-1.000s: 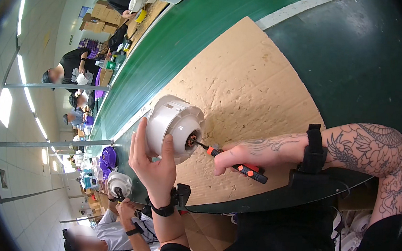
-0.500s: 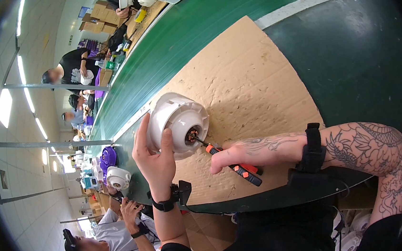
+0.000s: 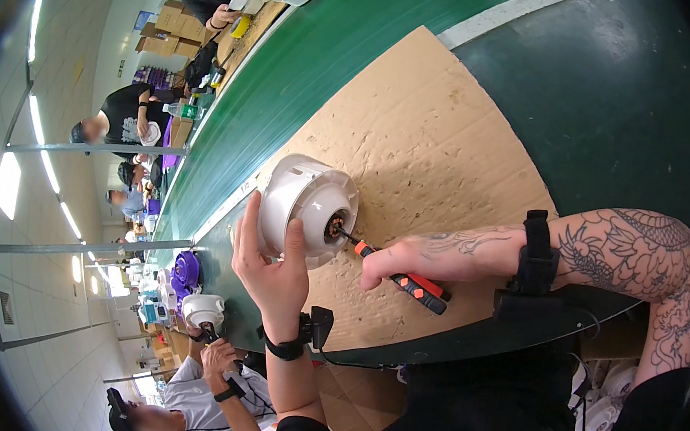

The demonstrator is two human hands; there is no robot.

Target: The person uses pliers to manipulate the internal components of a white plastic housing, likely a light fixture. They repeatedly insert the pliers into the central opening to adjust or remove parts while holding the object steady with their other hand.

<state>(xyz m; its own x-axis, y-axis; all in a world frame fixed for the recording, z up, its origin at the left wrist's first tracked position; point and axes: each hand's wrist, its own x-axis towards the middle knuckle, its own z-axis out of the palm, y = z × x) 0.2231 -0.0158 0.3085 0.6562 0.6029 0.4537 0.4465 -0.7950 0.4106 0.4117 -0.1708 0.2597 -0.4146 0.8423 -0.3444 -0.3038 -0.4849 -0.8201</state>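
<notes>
— Since the earlier frame, what has shifted?

— Little: the white round housing (image 3: 306,209) has turned a touch and the screwdriver (image 3: 396,274) tip sits deeper in its centre hole. Both hands kept their grip.

— Start with the big things. How many?

— One green tabletop (image 3: 616,116), running long toward the far end. One sheet of brown cardboard (image 3: 442,142) lies flat on it, pitted with small dents.

— And the housing?

— One in hand, held just above the near edge of the cardboard, its open face turned toward the right hand (image 3: 419,259). The left hand (image 3: 271,266) cups it from below and behind, thumb and fingers curled around the rim. A second white housing (image 3: 204,310) is with a co-worker lower left, who grips it with both hands.

— The right hand?

— Closed around the one screwdriver, black handle with orange patches, its shaft angled up-left into the dark hub of the housing.

— Anything on the arms?

— Two black wrist straps, one on each forearm; the right forearm is tattooed.

— Others about?

— Along the tabletop's far side I count at least three more people, with cardboard boxes (image 3: 159,39) stacked behind them. Purple round parts (image 3: 186,269) sit near the co-worker; how many I cannot tell.
</notes>
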